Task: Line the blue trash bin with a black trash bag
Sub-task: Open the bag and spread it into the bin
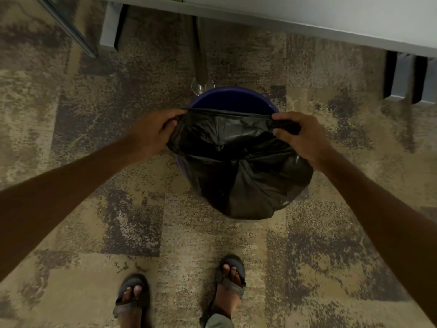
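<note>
The blue trash bin [233, 98] stands on the carpet in the middle of the view, with only its far rim and inner wall showing. A black trash bag [238, 166] hangs over its near side and covers most of it. My left hand [151, 133] grips the bag's top edge at the left. My right hand [300, 136] grips the same edge at the right. The edge is pulled taut between them across the bin's mouth. The bag's mouth is slightly parted and its body drapes down in front of the bin.
A metal table leg [201, 55] with a round foot stands right behind the bin. A white tabletop [331, 15] runs across the top. Grey furniture feet [406, 79] sit at the right and another [110, 27] at the left. My sandalled feet [182, 294] stand on patterned carpet.
</note>
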A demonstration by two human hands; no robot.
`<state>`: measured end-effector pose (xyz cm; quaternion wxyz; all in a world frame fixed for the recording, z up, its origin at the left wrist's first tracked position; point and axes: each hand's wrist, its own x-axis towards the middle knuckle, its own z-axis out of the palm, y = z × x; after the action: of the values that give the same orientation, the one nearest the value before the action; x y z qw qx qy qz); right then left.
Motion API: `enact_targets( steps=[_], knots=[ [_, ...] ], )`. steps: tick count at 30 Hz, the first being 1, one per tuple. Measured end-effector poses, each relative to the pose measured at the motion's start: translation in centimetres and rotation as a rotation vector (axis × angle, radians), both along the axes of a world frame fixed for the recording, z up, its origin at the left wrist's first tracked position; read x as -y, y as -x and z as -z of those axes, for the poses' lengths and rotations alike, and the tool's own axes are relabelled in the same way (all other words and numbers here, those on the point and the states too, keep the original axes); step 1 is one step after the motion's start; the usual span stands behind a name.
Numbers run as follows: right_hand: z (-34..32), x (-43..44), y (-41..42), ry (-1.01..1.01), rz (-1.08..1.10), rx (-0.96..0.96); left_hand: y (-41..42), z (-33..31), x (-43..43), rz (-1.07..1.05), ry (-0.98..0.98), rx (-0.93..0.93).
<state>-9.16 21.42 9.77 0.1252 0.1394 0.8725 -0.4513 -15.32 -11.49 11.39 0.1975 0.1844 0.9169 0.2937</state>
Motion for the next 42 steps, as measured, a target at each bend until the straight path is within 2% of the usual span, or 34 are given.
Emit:
enact_targets(
  steps=[5,13,18,22,26,29,34,37,42],
  knots=[
    [3.4,-0.3,3.2,-0.239,-0.211,-0.025,2.9,2.9,-1.5,-0.120,-0.042,0.111],
    [7.0,-1.0,8.8,-0.318,-0.188,-0.004,7.9,7.0,-3.2,-0.175,-0.003,0.067],
    [7.4,-0.1,10.6,-0.316,-0.107,-0.011,9.1,8.6,-2.8,-0.142,0.066,0.122],
    [7.8,0.0,11.2,-0.204,-0.019,0.104,9.6,9.6,-2.9,-0.193,0.080,0.227],
    [8.4,-0.6,10.5,-0.071,0.158,0.224,8.5,11.0,-1.4,-0.209,0.105,0.299],
    [8.7,-1.5,8.5,0.017,0.283,0.293,6.9,12.3,0.7,-0.258,0.025,0.310],
    [9.4,-2.5,4.3,0.281,0.416,0.237,2.9,12.5,2.1,-0.536,-0.303,0.417],
    [9.6,-2.2,2.4,0.375,0.474,0.242,1.1,12.1,1.7,-0.743,-0.445,0.513],
    [9.9,-1.3,-0.7,0.518,0.616,0.281,-1.1,11.2,1.2,-1.019,-0.458,0.622]
  ],
)
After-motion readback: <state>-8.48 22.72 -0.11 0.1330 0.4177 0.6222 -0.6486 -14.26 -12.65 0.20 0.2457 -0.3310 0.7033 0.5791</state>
